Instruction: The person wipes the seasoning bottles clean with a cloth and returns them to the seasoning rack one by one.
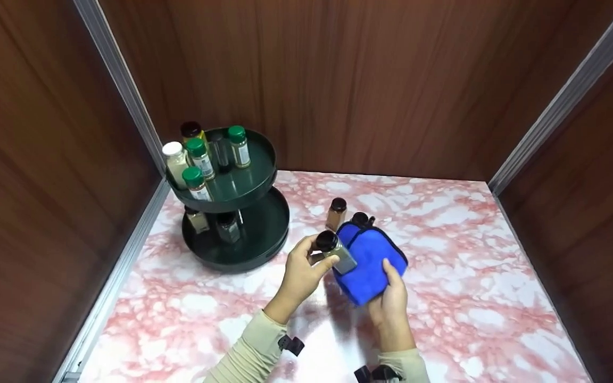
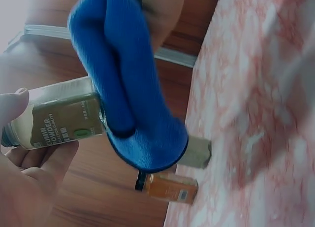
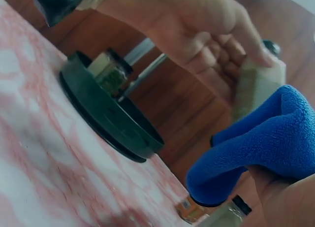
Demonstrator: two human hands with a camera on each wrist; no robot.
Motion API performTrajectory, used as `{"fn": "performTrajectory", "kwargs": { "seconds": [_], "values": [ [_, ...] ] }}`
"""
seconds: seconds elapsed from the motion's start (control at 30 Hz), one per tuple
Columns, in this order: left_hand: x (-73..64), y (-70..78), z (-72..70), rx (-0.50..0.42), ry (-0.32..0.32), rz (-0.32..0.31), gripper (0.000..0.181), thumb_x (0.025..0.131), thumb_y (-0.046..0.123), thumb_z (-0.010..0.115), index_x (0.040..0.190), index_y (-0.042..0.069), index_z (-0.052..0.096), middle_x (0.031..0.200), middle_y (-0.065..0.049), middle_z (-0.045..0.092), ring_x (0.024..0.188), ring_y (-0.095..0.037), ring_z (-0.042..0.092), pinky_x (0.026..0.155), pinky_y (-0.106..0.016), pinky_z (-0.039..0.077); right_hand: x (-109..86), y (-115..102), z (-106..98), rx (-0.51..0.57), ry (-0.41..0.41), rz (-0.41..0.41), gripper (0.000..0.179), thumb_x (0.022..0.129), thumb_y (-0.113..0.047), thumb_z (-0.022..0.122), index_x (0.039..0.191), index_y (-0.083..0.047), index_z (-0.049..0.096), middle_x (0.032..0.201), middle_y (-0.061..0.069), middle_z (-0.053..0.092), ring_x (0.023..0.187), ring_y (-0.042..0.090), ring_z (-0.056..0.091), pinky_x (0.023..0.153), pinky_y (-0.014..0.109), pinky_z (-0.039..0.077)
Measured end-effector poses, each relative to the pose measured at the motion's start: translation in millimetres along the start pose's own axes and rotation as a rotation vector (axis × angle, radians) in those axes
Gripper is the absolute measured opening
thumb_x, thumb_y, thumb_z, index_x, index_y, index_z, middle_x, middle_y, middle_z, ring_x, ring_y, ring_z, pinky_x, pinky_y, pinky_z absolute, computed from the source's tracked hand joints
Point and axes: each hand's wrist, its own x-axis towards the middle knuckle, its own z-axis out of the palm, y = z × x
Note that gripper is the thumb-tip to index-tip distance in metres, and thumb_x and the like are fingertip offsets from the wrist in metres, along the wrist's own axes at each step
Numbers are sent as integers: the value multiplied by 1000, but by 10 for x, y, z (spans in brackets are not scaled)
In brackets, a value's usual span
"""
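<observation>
My left hand (image 1: 301,274) grips a spice jar (image 1: 345,260) with a black cap, tilted above the table. Its label, seen from the left wrist, reads cumin powder (image 2: 66,116). A folded blue cloth (image 1: 373,260) with black edging is held in my right hand (image 1: 393,300), thumb on top. The cloth meets the base end of the jar. Just behind stand a jar of orange-brown spice (image 1: 336,217) and a second black-capped jar (image 1: 359,218), the latter mostly hidden by the cloth.
A dark green two-tier round rack (image 1: 256,186) stands at the left. Its upper tier bears several jars, among them green-capped ones (image 1: 239,149) and a white-capped one (image 1: 175,159); jars (image 1: 228,229) also sit below. Wood-grain panels (image 1: 338,90) enclose the pink marbled table (image 1: 471,319).
</observation>
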Motion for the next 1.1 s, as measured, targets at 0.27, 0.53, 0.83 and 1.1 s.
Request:
{"fn": "performTrajectory", "kwargs": {
  "seconds": [0.27,0.53,0.83,1.1],
  "values": [
    [21,17,57,39,23,21,46,82,3,84,124,-4,64,118,-16,63,105,-19,65,94,-36,58,1,119,91,-52,-92,32,45,111,-33,35,148,-6,37,126,4,67,117,20,65,101,36,53],
    [66,213,-6,169,1,72,47,83,-2,81,125,-10,62,114,-20,65,103,-24,65,91,-41,58,-58,130,31,-93,-78,37,34,110,-32,41,131,-7,53,113,6,73,104,21,70,89,36,58],
    [57,290,-81,163,8,39,43,81,-4,81,120,-8,65,111,-19,65,101,-27,67,91,-43,59,-81,67,-35,-46,-3,-36,29,109,-26,46,130,-7,51,110,3,74,102,18,72,90,34,58],
    [83,5,-260,219,79,32,43,78,3,86,117,-2,68,110,-14,68,98,-28,70,90,-41,59,-78,56,-91,-90,44,-127,20,107,-21,52,118,-8,63,105,6,76,99,20,73,89,35,59]
  ]
}}
